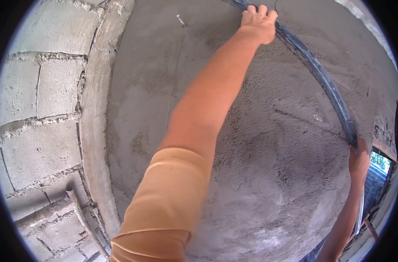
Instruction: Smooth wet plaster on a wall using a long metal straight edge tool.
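Observation:
Against a grey rendered wall (286, 183), a long dark straight bar (312, 61) runs diagonally from the upper middle to the right, bent by the lens. My left hand (258, 24) grips it near the top, fingers curled over it, my beige-sleeved arm stretched up through the middle. My right hand (358, 157) grips the bar's lower end at the right. A nail (179, 19) sticks out of the render to the left of my left hand, with a thin string (170, 96) hanging down below it.
An unplastered block wall (46, 87) with rough joints stands at the left, beside a vertical concrete edge (96, 96). Weathered poles (81, 214) are at the lower left. At the right is an opening (377, 174) showing foliage and a blue surface.

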Demonstrator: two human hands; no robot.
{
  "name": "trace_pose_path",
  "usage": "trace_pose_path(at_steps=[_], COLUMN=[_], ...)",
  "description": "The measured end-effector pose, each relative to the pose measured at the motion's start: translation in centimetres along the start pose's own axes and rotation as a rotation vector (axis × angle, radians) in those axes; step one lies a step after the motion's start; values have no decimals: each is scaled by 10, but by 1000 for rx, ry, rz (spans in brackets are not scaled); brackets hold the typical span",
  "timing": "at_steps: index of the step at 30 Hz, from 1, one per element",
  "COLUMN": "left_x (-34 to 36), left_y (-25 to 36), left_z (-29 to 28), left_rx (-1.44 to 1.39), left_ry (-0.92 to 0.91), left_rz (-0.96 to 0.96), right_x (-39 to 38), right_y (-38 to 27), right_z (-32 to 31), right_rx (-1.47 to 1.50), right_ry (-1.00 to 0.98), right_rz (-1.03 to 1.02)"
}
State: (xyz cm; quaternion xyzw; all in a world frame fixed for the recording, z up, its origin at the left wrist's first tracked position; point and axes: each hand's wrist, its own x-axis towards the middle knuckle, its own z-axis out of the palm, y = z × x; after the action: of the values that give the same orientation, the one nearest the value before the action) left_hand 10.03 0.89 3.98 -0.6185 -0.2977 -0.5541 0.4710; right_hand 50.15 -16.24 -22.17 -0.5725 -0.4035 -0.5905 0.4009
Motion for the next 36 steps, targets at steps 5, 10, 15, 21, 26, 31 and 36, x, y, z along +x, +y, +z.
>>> trace_pose_path(at_steps=[5, 10, 15, 21, 26, 31, 36], left_x=[2, 0, -15, 1, -33, -65, -134], left_y=[-63, -66, -31, -47, -100, -61, -24], left_z=[-32, -35, -36, -31, -22, -45, -42], left_rx=[-41, -10, -103, -34, 135, 72, 31], left_ry=[-91, -138, -92, -73, -79, -200, -176], left_rz=[-144, -159, -37, -55, -97, -58, 135], right_x=[37, 42, 7, -10, -19, -66, -158], right_y=[-73, -80, -49, -45, -108, -99, -76], right_z=[-7, -14, -27, -37, -36, -45, -52], right_rx=[21, 55, 34, 30, 142, 205, 214], right_ry=[10, -49, -37, -28, -167, -211, -335], right_rz=[-17, -54, -13, -107, -203, -141, -82])
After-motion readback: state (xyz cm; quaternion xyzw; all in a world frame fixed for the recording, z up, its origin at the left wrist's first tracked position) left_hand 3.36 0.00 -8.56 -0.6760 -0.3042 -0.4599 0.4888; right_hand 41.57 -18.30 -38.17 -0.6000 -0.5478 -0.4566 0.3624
